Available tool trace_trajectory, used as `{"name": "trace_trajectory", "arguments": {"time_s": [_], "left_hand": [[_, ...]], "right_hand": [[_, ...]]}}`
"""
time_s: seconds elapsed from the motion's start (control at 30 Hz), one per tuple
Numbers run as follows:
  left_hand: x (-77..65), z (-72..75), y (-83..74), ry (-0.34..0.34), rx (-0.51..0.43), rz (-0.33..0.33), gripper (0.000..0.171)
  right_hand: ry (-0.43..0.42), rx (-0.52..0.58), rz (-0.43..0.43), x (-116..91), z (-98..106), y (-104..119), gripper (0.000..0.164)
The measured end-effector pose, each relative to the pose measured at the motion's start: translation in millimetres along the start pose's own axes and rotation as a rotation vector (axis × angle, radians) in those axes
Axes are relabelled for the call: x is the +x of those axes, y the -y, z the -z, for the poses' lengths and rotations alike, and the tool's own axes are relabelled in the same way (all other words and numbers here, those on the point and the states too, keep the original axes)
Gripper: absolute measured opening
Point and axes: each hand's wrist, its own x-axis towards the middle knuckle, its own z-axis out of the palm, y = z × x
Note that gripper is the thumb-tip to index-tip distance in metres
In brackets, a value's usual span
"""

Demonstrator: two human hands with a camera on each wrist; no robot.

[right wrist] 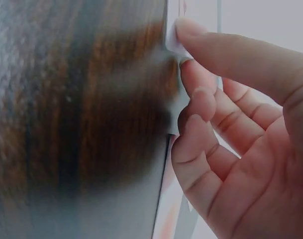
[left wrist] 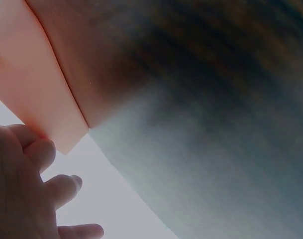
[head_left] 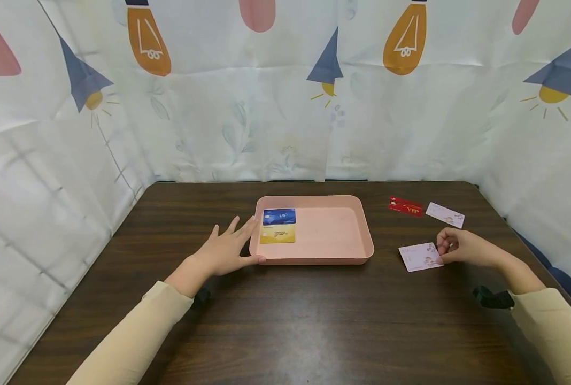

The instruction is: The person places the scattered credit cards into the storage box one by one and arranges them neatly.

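Note:
Between thumb and curled fingers, my right hand (head_left: 468,248) pinches the right edge of a pale pink card (head_left: 417,256) with a floral print, right of the tray. The right wrist view shows the thumb pressed on this card (right wrist: 175,42). My left hand (head_left: 225,248) has its fingers spread and touches the left side of a pink tray (head_left: 324,261). Inside the tray, at its left, a blue VIP card (head_left: 279,216) lies above a gold card (head_left: 278,234). Behind the right hand lie a red VIP card (head_left: 405,206) and another pale floral card (head_left: 445,215).
Everything stands on a dark wood-grain table (head_left: 285,315). A white patterned cloth (head_left: 276,123) hangs behind the table and along both sides. A dark band (head_left: 493,297) shows at the right wrist.

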Motion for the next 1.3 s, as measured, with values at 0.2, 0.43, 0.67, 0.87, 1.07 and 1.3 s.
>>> {"name": "trace_trajectory", "arguments": {"time_s": [0.2,0.43,0.67,0.87,1.07,1.3], "left_hand": [[-0.5,1.4,-1.3,0.003,0.003,-0.002,0.103],[-1.2,2.2,-1.6,0.000,0.003,-0.005,0.103],[-0.5,1.3,-0.5,0.000,0.005,-0.008,0.103],[-0.5,0.3,0.6,-0.002,0.009,-0.003,0.103],[-0.7,0.6,-0.1,0.005,0.008,0.001,0.103],[0.2,1.1,-0.6,0.007,0.016,0.004,0.104]], "right_hand": [[0.024,-0.007,-0.004,3,-3,3,0.047],[0.039,-0.103,0.008,11,-9,13,0.056],[0.047,-0.109,0.004,14,-10,16,0.051],[0.038,-0.143,0.006,17,-9,16,0.047],[0.037,-0.170,0.001,19,-8,15,0.045],[0.054,-0.151,-0.022,20,-7,17,0.045]]}}
